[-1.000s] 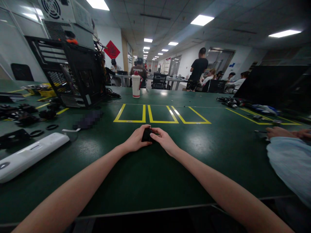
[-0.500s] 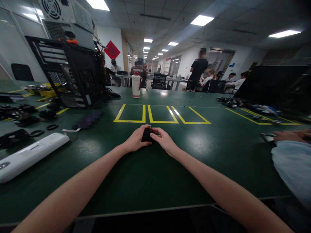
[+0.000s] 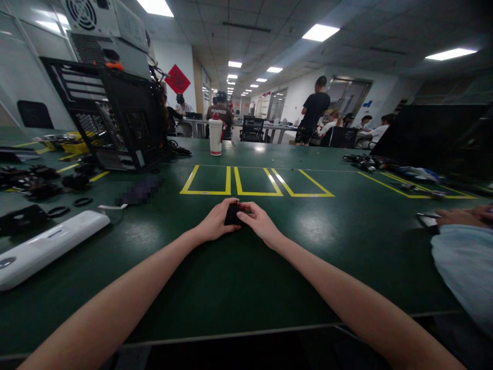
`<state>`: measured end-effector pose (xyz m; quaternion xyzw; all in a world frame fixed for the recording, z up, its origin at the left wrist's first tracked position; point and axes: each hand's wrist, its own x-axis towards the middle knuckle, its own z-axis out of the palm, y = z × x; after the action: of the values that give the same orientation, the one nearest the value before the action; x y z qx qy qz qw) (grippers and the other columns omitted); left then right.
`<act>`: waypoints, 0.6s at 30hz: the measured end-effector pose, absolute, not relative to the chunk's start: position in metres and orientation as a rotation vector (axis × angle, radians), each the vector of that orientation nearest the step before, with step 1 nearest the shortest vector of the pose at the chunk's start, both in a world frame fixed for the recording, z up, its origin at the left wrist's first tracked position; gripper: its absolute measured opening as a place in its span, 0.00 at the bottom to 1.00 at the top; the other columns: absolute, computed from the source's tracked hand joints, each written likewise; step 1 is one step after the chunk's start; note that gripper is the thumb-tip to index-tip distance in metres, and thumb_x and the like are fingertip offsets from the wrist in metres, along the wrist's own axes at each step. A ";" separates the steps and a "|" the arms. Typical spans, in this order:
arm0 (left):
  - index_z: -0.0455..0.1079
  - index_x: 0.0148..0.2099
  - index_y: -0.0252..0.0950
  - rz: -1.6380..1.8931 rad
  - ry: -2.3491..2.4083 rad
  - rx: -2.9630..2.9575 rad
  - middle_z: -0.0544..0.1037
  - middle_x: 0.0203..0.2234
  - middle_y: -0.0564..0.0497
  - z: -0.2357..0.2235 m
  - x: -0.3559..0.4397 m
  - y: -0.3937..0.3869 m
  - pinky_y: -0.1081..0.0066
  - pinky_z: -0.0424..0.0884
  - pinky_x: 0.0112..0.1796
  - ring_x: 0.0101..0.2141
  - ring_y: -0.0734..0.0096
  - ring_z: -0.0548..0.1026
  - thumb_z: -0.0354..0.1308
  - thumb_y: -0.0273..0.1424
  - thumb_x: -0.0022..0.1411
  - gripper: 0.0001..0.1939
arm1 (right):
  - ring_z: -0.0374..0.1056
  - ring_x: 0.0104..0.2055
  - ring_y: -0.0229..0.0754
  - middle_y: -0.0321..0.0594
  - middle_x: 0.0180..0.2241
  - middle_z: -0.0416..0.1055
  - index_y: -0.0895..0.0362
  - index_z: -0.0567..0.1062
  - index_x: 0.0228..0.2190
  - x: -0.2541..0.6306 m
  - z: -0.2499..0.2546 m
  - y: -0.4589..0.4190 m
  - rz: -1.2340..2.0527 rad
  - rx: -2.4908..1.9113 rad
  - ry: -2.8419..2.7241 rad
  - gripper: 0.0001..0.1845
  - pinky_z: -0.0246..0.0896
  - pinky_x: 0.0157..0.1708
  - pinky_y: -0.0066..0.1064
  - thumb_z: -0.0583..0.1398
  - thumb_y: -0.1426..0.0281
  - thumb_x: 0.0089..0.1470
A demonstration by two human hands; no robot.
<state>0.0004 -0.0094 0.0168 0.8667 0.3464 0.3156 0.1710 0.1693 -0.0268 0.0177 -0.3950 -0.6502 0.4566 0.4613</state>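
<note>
A small black block-like object [image 3: 231, 215] is held between my two hands, just in front of the yellow taped outlines. My left hand [image 3: 215, 221] is closed around its left side, thumb and fingers gripping its top and bottom edges. On its right side, my right hand [image 3: 257, 221] pinches it with thumb and fingertips. The fingers cover part of the object, and its exact kind is too dark to make out. Both forearms reach in over the green table [image 3: 231, 288].
Yellow tape frames [image 3: 258, 194] lie beyond my hands. A white cup [image 3: 216, 136] stands further back. At left are a black computer case [image 3: 127, 118], a long white device [image 3: 57, 246] and black parts. A co-worker's sleeve [image 3: 462, 257] and hands are at right.
My hands and the black object stay almost in place; my right fingers shift very slightly on it. At right, the co-worker's hands have moved slightly.
</note>
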 end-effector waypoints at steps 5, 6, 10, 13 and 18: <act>0.47 0.54 0.38 0.910 0.964 2.475 0.60 0.48 0.44 0.016 0.000 -0.009 0.56 0.59 0.49 0.49 0.57 0.62 0.59 0.34 0.49 0.34 | 0.64 0.45 0.40 0.39 0.41 0.65 0.55 0.66 0.38 0.169 0.021 -0.029 1.227 -0.921 -1.564 0.15 0.57 0.47 0.39 0.59 0.69 0.44; 0.47 0.54 0.38 0.919 0.959 2.480 0.60 0.48 0.44 0.015 0.000 -0.008 0.56 0.59 0.49 0.48 0.57 0.62 0.59 0.33 0.49 0.34 | 0.64 0.45 0.40 0.39 0.42 0.65 0.55 0.66 0.37 0.169 0.022 -0.030 1.244 -0.888 -1.551 0.15 0.57 0.47 0.38 0.59 0.70 0.44; 0.48 0.54 0.38 0.928 0.959 2.481 0.61 0.48 0.44 0.015 0.001 -0.008 0.56 0.59 0.49 0.48 0.58 0.63 0.59 0.34 0.48 0.34 | 0.64 0.45 0.39 0.37 0.41 0.65 0.54 0.66 0.36 0.168 0.019 -0.029 1.215 -0.879 -1.542 0.13 0.58 0.46 0.37 0.58 0.68 0.45; 0.48 0.54 0.38 0.924 0.971 2.476 0.61 0.48 0.44 0.016 0.002 -0.009 0.57 0.59 0.49 0.48 0.58 0.62 0.60 0.34 0.48 0.34 | 0.65 0.43 0.39 0.37 0.41 0.66 0.54 0.67 0.36 0.168 0.016 -0.026 1.168 -0.923 -1.545 0.12 0.58 0.45 0.37 0.57 0.67 0.46; 0.48 0.54 0.38 0.927 0.974 2.453 0.61 0.48 0.45 0.016 0.001 -0.009 0.56 0.59 0.49 0.48 0.57 0.63 0.59 0.33 0.48 0.33 | 0.64 0.43 0.40 0.40 0.42 0.65 0.55 0.66 0.40 0.169 0.018 -0.026 1.160 -0.997 -1.575 0.16 0.57 0.46 0.38 0.57 0.67 0.46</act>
<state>0.0013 -0.0093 0.0160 0.8639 0.3432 0.3266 0.1711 0.1690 -0.0258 0.0181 -0.4044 -0.6385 0.4703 0.4557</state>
